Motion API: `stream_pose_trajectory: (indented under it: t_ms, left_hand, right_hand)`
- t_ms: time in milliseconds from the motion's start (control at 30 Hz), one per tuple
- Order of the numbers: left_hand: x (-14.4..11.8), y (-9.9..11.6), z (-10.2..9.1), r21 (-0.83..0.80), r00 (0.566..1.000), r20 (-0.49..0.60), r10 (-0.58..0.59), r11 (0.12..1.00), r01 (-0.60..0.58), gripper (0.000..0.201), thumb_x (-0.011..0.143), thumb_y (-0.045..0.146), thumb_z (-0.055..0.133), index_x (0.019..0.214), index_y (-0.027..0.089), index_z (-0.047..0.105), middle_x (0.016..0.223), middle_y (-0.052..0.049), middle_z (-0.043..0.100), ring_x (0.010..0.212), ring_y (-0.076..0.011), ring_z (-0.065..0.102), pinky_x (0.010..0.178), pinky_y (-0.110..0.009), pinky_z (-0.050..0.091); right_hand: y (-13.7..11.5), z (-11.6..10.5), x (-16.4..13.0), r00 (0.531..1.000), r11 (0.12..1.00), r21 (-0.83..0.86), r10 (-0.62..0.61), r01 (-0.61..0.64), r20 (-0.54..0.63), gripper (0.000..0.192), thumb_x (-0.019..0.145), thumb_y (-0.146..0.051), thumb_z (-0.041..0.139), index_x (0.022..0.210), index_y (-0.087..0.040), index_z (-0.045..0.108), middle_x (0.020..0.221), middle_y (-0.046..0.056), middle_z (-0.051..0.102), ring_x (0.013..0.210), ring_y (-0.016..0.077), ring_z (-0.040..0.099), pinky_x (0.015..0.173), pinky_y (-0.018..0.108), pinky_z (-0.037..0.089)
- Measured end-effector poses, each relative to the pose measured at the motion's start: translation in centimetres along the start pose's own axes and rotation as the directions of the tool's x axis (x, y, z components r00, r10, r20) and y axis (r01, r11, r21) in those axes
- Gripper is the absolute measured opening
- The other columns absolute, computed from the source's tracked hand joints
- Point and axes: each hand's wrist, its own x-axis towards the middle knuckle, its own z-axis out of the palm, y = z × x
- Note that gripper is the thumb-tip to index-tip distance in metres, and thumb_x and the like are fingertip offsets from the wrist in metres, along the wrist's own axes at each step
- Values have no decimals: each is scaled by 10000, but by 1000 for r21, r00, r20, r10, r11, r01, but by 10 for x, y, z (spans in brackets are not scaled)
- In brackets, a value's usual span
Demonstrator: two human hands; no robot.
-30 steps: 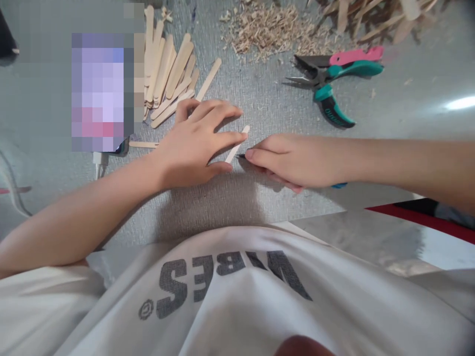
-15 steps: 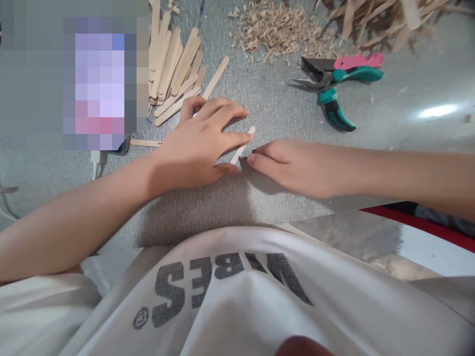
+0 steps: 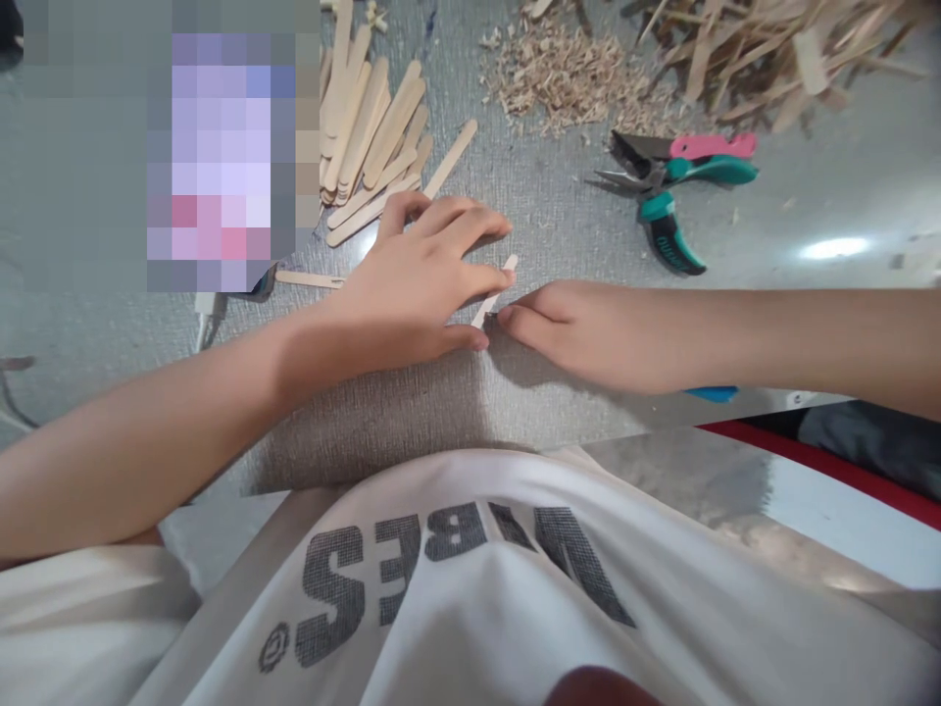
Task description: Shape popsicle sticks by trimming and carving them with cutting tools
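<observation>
- The left hand [image 3: 419, 284] lies flat, fingers spread, pressing a stick [image 3: 494, 294] down onto the grey mat [image 3: 412, 412]; only the stick's far end shows past the fingertips.
- The right hand [image 3: 588, 328] is curled closed, its fingertips touching the stick's near part; a blue handle [image 3: 710, 393] pokes out under the wrist, and whether the hand grips it I cannot tell.
- The stick lies slanted between the two hands, at the middle of the mat.
- A pile of sticks [image 3: 368, 137] lies beyond the left hand, with one loose stick [image 3: 309, 279] beside the wrist.
- Pliers [image 3: 672, 191] with teal and pink handles lie beyond the right hand, well apart from it.
- Shavings [image 3: 566, 74] and wood offcuts [image 3: 771, 49] lie along the far edge.
</observation>
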Motion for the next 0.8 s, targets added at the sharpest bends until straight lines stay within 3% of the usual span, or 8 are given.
stream_pose_trajectory:
  t_ms: [333,433,633,800]
  left_hand:
    - [4,2,-2,57,998,45,-37,998,35,404,1014,552,657,1305,302,785,1653,-99,552,1531,-410,463,1241,-674,287]
    - [4,1,-1,54,999,18,-41,998,40,397,998,576,656,1270,323,797,1611,-72,580,1520,-409,473,1224,-661,298]
    - [1,-6,-2,-13,1000,-22,-8,1000,7,369,929,573,710,1240,398,803,1572,-49,615,1473,-429,494,1199,-676,304]
    - [3,-18,1,-54,999,3,33,998,-33,500,864,619,783,1304,381,789,1633,-50,565,1469,-453,432,1199,-713,261]
  right_hand:
    - [-12,8,-1,998,1000,-22,-12,11,-63,357,1113,-308,362,837,-215,568,658,23,560,609,183,503,672,355,358]
    - [-8,12,-3,991,997,12,-70,72,-116,375,1123,-319,352,833,-209,564,711,35,616,664,184,555,701,344,389]
    - [12,15,-5,975,956,212,-181,205,-125,429,1124,-314,351,718,-221,453,584,-10,470,565,148,459,644,310,372]
    - [17,14,-6,969,914,325,-223,245,-103,466,1143,-306,311,711,-220,463,550,-28,431,506,124,413,585,290,353]
